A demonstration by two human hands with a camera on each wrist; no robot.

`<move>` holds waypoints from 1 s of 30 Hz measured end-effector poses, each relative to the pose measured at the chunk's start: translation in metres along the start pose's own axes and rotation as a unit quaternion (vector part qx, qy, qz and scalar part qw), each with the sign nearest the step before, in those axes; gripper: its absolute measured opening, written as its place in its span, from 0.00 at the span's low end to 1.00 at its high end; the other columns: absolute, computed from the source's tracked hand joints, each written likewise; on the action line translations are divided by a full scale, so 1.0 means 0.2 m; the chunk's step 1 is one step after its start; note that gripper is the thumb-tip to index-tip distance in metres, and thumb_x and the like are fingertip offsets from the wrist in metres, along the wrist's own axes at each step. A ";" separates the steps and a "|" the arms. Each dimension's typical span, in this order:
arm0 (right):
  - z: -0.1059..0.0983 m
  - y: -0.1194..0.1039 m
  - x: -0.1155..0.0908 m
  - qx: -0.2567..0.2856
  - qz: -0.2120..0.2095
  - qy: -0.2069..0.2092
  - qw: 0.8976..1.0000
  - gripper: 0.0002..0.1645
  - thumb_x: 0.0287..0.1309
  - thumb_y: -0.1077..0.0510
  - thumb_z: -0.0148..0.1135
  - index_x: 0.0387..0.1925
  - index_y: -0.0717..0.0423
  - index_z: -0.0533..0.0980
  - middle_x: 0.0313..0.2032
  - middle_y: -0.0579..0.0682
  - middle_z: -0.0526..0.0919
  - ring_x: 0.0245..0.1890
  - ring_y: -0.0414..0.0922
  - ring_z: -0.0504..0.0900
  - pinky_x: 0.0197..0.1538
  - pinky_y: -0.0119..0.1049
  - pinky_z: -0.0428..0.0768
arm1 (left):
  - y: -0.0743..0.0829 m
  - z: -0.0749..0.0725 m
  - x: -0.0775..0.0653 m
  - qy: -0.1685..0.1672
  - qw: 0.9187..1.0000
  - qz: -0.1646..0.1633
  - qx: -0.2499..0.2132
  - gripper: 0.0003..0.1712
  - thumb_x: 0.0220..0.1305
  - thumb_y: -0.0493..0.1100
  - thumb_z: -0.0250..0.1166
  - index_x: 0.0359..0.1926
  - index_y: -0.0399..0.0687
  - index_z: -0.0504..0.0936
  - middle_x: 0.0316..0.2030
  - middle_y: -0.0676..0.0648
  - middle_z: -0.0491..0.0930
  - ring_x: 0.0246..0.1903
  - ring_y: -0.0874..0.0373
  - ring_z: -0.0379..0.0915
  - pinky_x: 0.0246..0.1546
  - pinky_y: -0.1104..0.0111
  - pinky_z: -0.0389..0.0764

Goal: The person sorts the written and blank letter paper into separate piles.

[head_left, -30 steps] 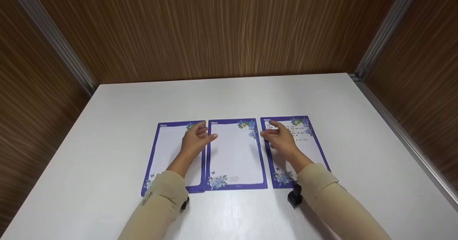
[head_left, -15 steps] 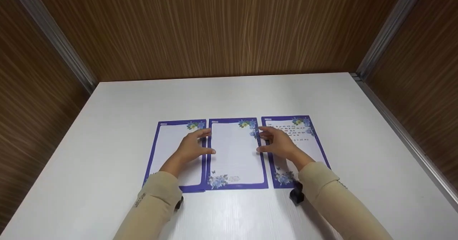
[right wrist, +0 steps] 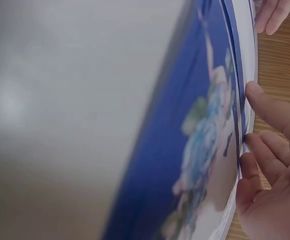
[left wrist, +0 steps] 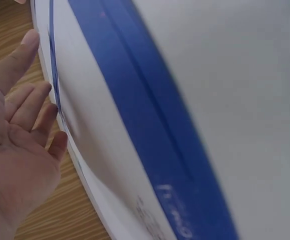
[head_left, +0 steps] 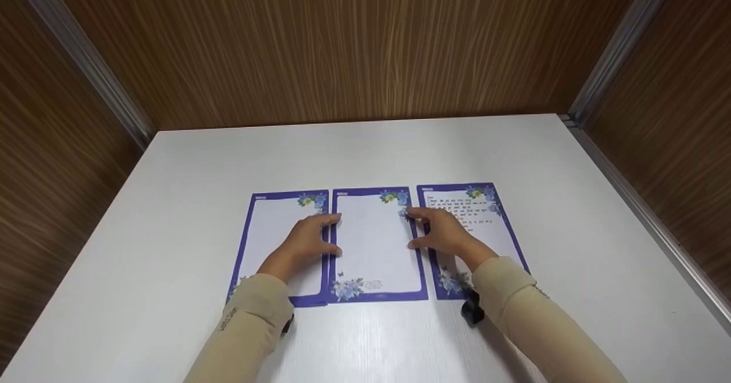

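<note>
Three sheets of stationery with purple-blue borders and printed flowers lie side by side on a white table. My left hand (head_left: 305,239) is over the right border of the left sheet (head_left: 271,229), thumb and fingertips at the left edge of the middle sheet (head_left: 374,246). Across from it, my right hand (head_left: 448,233) reaches over the right sheet (head_left: 497,240), its fingertips at the middle sheet's right border. In both wrist views the fingers are spread and bent only a little. The right sheet bears lines of handwriting, partly covered by my hand.
The white table (head_left: 365,154) reaches back to a wood-grain panel (head_left: 365,46), with similar panels at both sides. A small black object (head_left: 472,309) shows beneath my right cuff, and part of another dark one (head_left: 288,324) at my left cuff.
Both hands have come down and slightly toward me, settling at the two sides of the middle sheet. The sheets lie practically where they were.
</note>
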State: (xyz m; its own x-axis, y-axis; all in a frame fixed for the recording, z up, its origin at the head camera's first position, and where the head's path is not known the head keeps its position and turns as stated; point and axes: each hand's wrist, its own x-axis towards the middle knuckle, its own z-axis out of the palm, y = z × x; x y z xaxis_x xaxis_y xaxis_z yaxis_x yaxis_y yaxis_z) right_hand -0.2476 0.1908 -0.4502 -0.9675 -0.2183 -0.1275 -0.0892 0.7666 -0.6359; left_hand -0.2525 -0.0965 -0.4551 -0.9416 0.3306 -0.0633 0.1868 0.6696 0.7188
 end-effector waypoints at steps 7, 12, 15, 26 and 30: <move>0.00 -0.01 0.00 -0.020 0.000 -0.008 1.000 0.43 0.44 0.61 0.76 0.64 0.49 0.70 0.61 0.54 0.73 0.63 0.55 0.68 0.64 0.47 0.65 | 0.01 0.01 0.00 -0.018 0.999 -0.005 0.030 0.43 0.44 0.37 0.77 0.64 0.44 0.72 0.63 0.39 0.68 0.65 0.44 0.59 0.66 0.59 0.57; 0.00 -0.02 0.00 -0.035 -0.001 -0.012 0.999 0.42 0.45 0.61 0.75 0.64 0.49 0.71 0.60 0.54 0.73 0.61 0.54 0.69 0.63 0.47 0.67 | 0.02 0.01 0.00 -0.033 0.998 -0.025 0.049 0.42 0.47 0.39 0.76 0.65 0.48 0.71 0.67 0.37 0.61 0.66 0.41 0.55 0.67 0.56 0.55; 0.00 -0.02 0.00 -0.040 0.001 -0.012 0.999 0.41 0.45 0.60 0.75 0.63 0.48 0.71 0.59 0.53 0.75 0.60 0.54 0.71 0.63 0.48 0.67 | 0.03 0.01 0.00 -0.036 0.997 -0.033 0.052 0.42 0.47 0.39 0.76 0.65 0.50 0.71 0.68 0.38 0.59 0.67 0.41 0.54 0.67 0.56 0.55; 0.00 -0.03 0.01 -0.099 0.001 -0.005 0.995 0.35 0.49 0.56 0.73 0.61 0.46 0.74 0.57 0.49 0.77 0.60 0.53 0.71 0.59 0.53 0.59 | 0.05 0.02 0.00 -0.035 0.997 -0.051 0.051 0.39 0.48 0.38 0.76 0.64 0.50 0.73 0.67 0.38 0.61 0.67 0.41 0.53 0.67 0.56 0.55; 0.00 -0.04 0.01 -0.103 0.003 -0.003 0.995 0.33 0.50 0.56 0.73 0.60 0.45 0.75 0.57 0.48 0.78 0.59 0.53 0.72 0.56 0.53 0.60 | 0.06 0.02 0.00 -0.034 0.997 -0.058 0.047 0.40 0.48 0.37 0.75 0.64 0.50 0.73 0.67 0.39 0.62 0.67 0.42 0.53 0.67 0.56 0.54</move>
State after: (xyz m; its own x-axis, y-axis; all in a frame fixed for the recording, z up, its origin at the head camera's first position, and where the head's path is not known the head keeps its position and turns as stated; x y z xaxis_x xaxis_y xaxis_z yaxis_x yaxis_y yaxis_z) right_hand -0.2483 0.1848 -0.4461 -0.9666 -0.2166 -0.1368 -0.1302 0.8753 -0.4657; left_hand -0.2488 -0.0861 -0.4490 -0.9379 0.2891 -0.1920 0.1055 0.7645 0.6360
